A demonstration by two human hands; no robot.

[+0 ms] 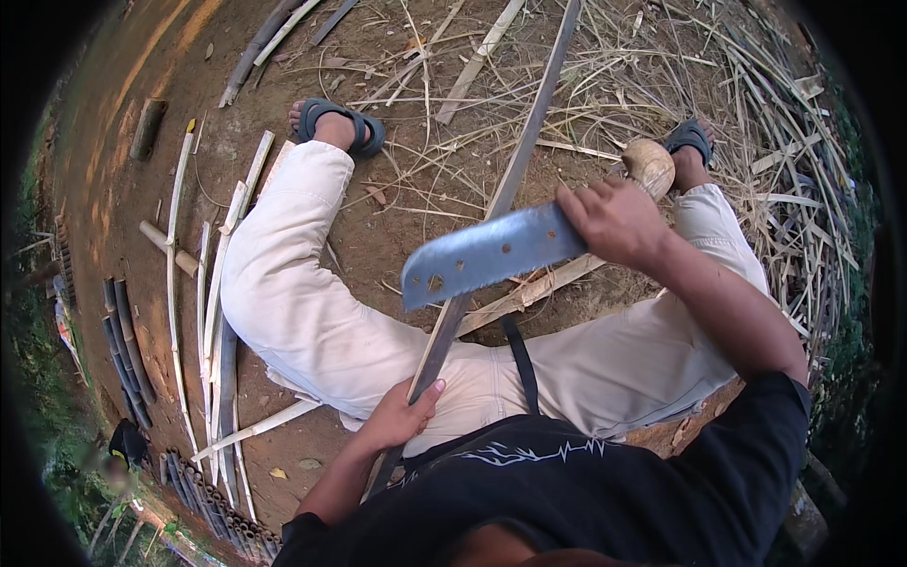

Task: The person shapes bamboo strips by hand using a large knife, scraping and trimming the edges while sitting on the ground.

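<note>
My right hand (612, 219) is closed round the wooden handle of a machete, its round knob (649, 164) showing past the fist. The broad grey blade (496, 250), with several holes or spots in it, points left and lies over a long bamboo strip (529, 132); I cannot tell whether they touch. My left hand (404, 414) is wrapped round the strip's near part, by my lap. From there the strip slants away to the far edge, between my spread legs. Its near end passes beside my torso.
Split bamboo strips (215, 312) lie left of my left leg. Thin shavings (652, 76) cover the ground at the far right, and a heap of slivers (803, 180) lines the right side. Dark bamboo pieces (128, 340) lie farther left. Another split piece (529, 295) lies between my legs.
</note>
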